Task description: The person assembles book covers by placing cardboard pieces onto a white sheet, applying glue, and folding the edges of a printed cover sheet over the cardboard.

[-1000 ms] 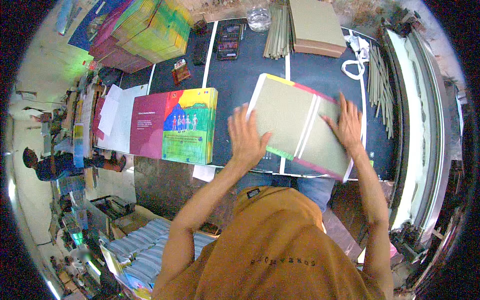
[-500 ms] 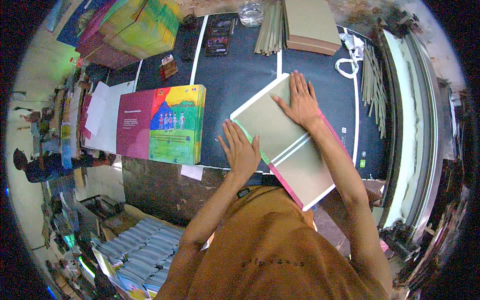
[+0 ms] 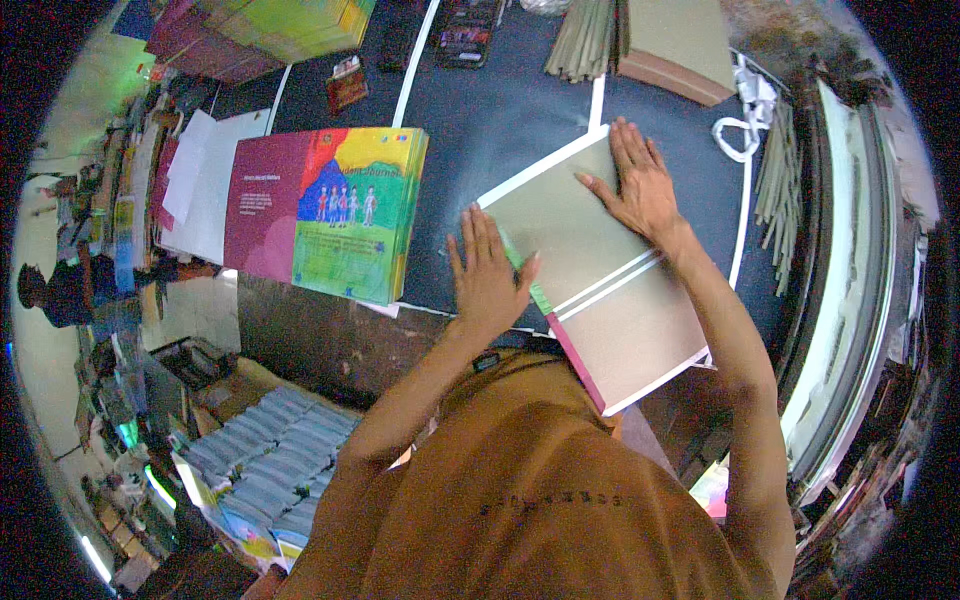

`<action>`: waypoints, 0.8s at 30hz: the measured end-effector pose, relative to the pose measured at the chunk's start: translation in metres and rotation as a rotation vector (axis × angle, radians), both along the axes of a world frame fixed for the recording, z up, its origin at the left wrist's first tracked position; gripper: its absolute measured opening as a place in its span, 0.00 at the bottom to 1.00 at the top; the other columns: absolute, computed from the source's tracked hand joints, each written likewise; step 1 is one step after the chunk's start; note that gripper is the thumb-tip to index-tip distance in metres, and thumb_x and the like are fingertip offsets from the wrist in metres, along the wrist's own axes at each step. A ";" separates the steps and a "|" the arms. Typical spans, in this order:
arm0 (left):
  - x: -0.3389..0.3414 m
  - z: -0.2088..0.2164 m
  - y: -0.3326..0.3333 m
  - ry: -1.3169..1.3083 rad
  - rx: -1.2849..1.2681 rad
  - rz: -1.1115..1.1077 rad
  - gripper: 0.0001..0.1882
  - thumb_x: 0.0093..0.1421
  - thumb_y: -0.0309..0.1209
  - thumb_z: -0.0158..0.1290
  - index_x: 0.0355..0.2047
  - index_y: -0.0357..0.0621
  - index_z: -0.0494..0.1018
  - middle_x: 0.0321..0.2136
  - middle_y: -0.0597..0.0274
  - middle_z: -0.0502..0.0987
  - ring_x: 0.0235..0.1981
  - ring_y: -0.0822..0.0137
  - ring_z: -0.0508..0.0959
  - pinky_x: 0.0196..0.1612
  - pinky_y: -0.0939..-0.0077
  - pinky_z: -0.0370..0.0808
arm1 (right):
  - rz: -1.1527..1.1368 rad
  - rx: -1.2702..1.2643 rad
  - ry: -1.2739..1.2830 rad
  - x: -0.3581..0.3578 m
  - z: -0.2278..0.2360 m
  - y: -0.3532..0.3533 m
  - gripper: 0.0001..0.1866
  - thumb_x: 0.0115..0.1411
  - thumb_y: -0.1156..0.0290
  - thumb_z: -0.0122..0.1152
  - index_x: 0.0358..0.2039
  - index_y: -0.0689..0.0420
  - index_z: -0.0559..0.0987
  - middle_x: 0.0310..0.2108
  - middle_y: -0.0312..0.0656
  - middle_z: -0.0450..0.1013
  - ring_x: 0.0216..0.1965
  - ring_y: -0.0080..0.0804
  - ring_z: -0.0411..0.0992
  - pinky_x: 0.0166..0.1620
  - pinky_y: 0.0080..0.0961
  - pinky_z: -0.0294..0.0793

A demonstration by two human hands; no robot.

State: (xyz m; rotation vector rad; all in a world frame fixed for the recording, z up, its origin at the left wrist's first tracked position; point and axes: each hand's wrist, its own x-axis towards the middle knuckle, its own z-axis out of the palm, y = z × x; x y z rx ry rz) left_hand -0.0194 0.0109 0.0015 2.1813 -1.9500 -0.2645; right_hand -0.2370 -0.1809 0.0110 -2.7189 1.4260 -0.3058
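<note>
My left hand point(image 3: 490, 275) and right hand point(image 3: 646, 197), fingers slightly spread, have turned the flat grey cardboard cover point(image 3: 570, 225) diagonally. Its green-pink edge point(image 3: 564, 340) faces the left hand.

Before me, a flat rectangular grey cardboard cover point(image 3: 578, 238) is lying right of a rectangular multicoloured paper stack point(image 3: 325, 215).

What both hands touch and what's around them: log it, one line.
cover: grey side up, slanted, overhanging black table; left hand: along cover's left edge; right hand: flat near far corner; printed stack: at left
</note>
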 end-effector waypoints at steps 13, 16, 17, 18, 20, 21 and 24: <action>0.032 -0.022 -0.034 0.256 -0.456 0.300 0.11 0.59 0.38 0.65 0.34 0.45 0.79 0.29 0.60 0.72 0.35 0.55 0.72 0.41 0.59 0.67 | 0.225 -0.070 -0.197 -0.048 -0.012 -0.045 0.25 0.64 0.47 0.60 0.52 0.53 0.83 0.62 0.47 0.72 0.64 0.43 0.69 0.66 0.46 0.63; 0.029 -0.021 -0.033 0.203 -0.443 0.320 0.12 0.58 0.40 0.65 0.34 0.46 0.79 0.29 0.61 0.72 0.37 0.55 0.72 0.42 0.60 0.67 | 0.206 -0.042 -0.231 -0.047 -0.017 -0.046 0.25 0.64 0.48 0.61 0.51 0.53 0.83 0.62 0.47 0.72 0.67 0.43 0.66 0.68 0.48 0.61; 0.028 -0.019 -0.033 0.203 -0.442 0.318 0.11 0.58 0.39 0.65 0.34 0.47 0.79 0.30 0.61 0.72 0.37 0.55 0.72 0.41 0.60 0.66 | 0.203 -0.014 -0.241 -0.046 -0.015 -0.046 0.26 0.63 0.47 0.61 0.51 0.53 0.83 0.62 0.47 0.72 0.67 0.44 0.65 0.68 0.48 0.60; 0.028 -0.017 -0.032 0.204 -0.441 0.316 0.10 0.58 0.37 0.64 0.34 0.48 0.79 0.30 0.62 0.72 0.37 0.56 0.72 0.41 0.59 0.66 | 0.200 0.014 -0.250 -0.045 -0.013 -0.047 0.26 0.63 0.47 0.61 0.51 0.53 0.83 0.62 0.47 0.72 0.68 0.44 0.64 0.68 0.49 0.60; 0.027 -0.015 -0.033 0.197 -0.426 0.313 0.09 0.58 0.37 0.63 0.35 0.49 0.78 0.31 0.62 0.72 0.38 0.56 0.72 0.41 0.58 0.65 | 0.191 0.033 -0.271 -0.043 -0.011 -0.050 0.27 0.61 0.45 0.63 0.49 0.54 0.83 0.63 0.46 0.71 0.69 0.44 0.62 0.68 0.50 0.59; 0.027 -0.015 -0.033 0.189 -0.412 0.312 0.09 0.59 0.37 0.62 0.36 0.49 0.78 0.32 0.62 0.72 0.39 0.55 0.72 0.41 0.57 0.65 | 0.184 0.025 -0.283 -0.041 -0.010 -0.052 0.28 0.60 0.44 0.64 0.48 0.55 0.83 0.63 0.46 0.71 0.70 0.45 0.61 0.68 0.51 0.59; 0.028 -0.014 -0.035 0.121 -0.336 0.287 0.11 0.64 0.42 0.56 0.39 0.49 0.76 0.36 0.58 0.72 0.43 0.53 0.72 0.44 0.50 0.65 | 0.167 0.006 -0.259 -0.028 -0.009 -0.058 0.30 0.56 0.39 0.67 0.42 0.56 0.81 0.65 0.45 0.69 0.71 0.46 0.58 0.68 0.54 0.57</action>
